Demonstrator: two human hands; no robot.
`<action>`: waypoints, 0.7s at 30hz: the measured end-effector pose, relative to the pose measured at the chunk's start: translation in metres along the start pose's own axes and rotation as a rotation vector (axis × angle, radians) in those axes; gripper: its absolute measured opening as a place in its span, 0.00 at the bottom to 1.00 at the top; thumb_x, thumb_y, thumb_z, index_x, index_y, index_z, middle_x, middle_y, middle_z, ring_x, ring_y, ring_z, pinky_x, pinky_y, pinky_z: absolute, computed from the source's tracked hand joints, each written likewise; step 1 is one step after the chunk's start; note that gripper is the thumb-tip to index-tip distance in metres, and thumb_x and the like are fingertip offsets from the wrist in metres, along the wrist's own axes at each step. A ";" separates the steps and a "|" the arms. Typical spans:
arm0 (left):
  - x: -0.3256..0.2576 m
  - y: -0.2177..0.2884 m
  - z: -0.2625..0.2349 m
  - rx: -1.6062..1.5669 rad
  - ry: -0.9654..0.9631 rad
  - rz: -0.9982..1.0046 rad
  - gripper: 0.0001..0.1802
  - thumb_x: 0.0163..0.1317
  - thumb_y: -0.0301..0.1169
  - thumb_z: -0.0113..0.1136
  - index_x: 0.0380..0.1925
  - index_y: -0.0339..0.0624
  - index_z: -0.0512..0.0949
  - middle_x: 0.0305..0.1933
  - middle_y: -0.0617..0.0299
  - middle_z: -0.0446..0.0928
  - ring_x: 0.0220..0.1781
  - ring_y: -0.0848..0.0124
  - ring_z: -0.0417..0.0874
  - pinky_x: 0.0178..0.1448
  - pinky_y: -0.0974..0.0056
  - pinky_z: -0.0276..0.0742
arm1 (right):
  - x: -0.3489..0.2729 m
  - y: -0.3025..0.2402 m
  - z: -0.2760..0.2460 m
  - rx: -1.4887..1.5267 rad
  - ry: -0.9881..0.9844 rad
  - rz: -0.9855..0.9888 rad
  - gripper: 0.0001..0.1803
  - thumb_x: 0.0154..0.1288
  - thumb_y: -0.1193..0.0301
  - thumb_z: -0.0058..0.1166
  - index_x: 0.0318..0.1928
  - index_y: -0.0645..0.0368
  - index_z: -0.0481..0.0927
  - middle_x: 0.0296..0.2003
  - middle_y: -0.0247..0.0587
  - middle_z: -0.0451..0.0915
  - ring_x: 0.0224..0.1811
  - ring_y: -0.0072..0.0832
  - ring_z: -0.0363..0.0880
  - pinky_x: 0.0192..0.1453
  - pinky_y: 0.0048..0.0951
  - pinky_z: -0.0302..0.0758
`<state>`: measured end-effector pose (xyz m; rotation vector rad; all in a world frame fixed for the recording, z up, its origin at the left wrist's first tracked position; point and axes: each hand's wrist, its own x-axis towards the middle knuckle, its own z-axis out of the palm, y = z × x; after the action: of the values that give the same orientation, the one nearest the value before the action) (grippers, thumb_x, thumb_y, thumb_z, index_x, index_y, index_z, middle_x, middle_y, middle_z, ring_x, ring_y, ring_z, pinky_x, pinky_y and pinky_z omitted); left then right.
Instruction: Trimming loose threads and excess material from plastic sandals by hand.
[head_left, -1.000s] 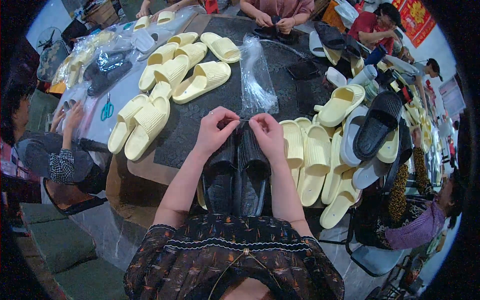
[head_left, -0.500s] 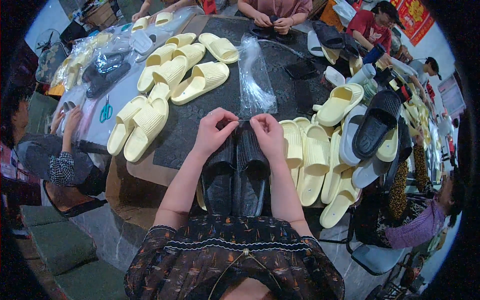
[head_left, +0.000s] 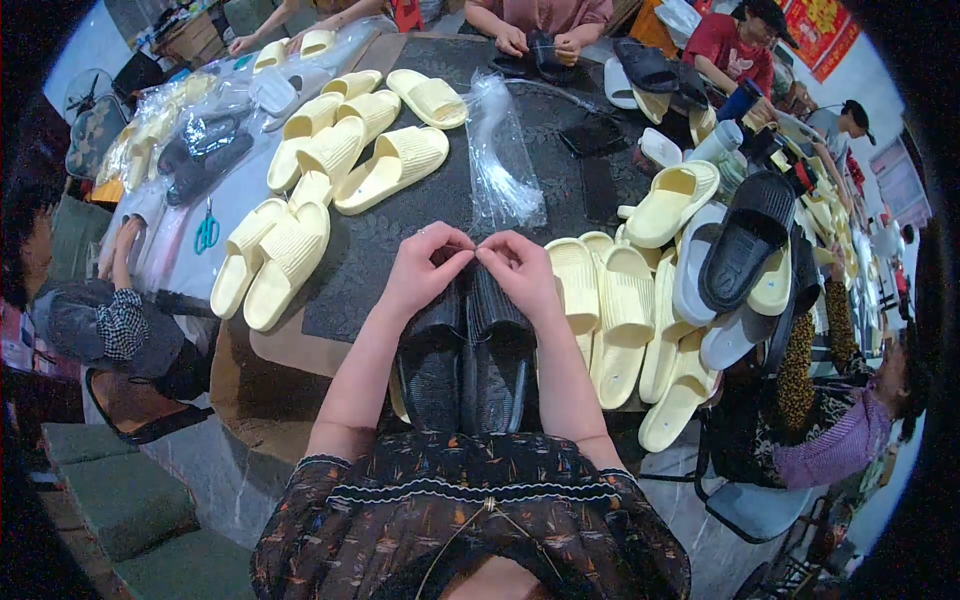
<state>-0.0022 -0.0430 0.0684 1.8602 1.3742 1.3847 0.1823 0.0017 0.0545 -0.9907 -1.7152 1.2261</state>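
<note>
A pair of black slippers (head_left: 497,378) lies side by side right in front of me, soles toward my body. Over their far ends, my left hand (head_left: 426,268) and my right hand (head_left: 522,275) are close together, each with thumb and forefinger pinched. A thin clear strand (head_left: 462,248) runs from the left fingertips toward the right ones; its ends are hidden. Just beyond my hands lies a clear plastic bag of thin transparent strands (head_left: 508,170). Cream slippers (head_left: 624,330) stand in a row beside my right forearm.
More cream slippers (head_left: 395,168) lie at the far left, with teal scissors (head_left: 207,230) beyond. A pile of black, grey and cream slippers (head_left: 748,245) rises on the right. A dark phone (head_left: 600,190) rests near the bag. Several people work around the table.
My right hand has come left toward my left hand, narrowing the gap where the strand stretched. The pinches stay closed, and the view has shifted slightly. Across the table, another person's hands have moved a little.
</note>
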 end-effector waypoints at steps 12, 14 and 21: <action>-0.008 0.146 -0.065 0.293 0.278 0.547 0.19 0.53 0.40 0.65 0.42 0.43 0.77 0.46 0.60 0.76 0.48 0.60 0.75 0.54 0.57 0.71 | 0.002 0.014 0.004 0.126 0.108 0.053 0.10 0.65 0.68 0.63 0.37 0.61 0.80 0.21 0.21 0.70 0.24 0.11 0.63 0.28 0.20 0.64; -0.044 0.151 -0.065 0.288 0.314 0.432 0.17 0.57 0.46 0.59 0.43 0.51 0.76 0.40 0.66 0.73 0.45 0.60 0.72 0.50 0.54 0.69 | -0.001 0.020 -0.007 0.107 0.122 0.053 0.10 0.65 0.68 0.62 0.37 0.62 0.80 0.21 0.22 0.70 0.24 0.12 0.64 0.29 0.19 0.65; -0.058 0.241 -0.106 0.208 0.658 1.645 0.23 0.74 0.47 0.49 0.63 0.50 0.72 0.69 0.60 0.70 0.67 0.63 0.72 0.66 0.49 0.69 | 0.005 0.008 0.008 0.078 0.100 0.035 0.10 0.64 0.67 0.62 0.36 0.62 0.81 0.20 0.26 0.72 0.23 0.13 0.65 0.29 0.22 0.66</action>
<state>0.0108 -0.2145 0.2763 2.9109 -0.2754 2.7569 0.1739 0.0051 0.0458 -1.0218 -1.5681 1.2355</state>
